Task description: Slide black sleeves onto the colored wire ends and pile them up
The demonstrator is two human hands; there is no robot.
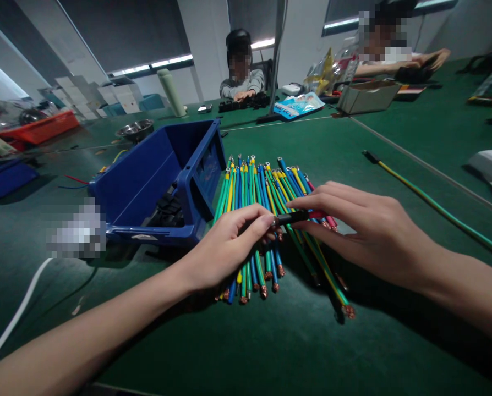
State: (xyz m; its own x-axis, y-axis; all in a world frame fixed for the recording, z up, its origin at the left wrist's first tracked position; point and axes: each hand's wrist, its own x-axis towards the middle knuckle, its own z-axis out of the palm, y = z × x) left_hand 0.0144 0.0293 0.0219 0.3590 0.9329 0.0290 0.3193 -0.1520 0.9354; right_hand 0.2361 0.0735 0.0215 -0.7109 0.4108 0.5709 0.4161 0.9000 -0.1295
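A bundle of short green, yellow and blue wires (256,190) with copper ends lies on the green table (271,352). Over its near half, my left hand (225,247) pinches one end of a small black tube (292,216) between thumb and forefinger. My right hand (364,228) holds the tube's other end with its fingertips, the remaining fingers stretched above the wires. Both hands hover just over the bundle.
A blue plastic bin (159,176) lies tipped beside the wires on the left, with black parts inside. One long green-yellow wire (431,204) runs across the table at right. Two people sit at the far side, near a cardboard box (367,96) and a steel bowl (135,130).
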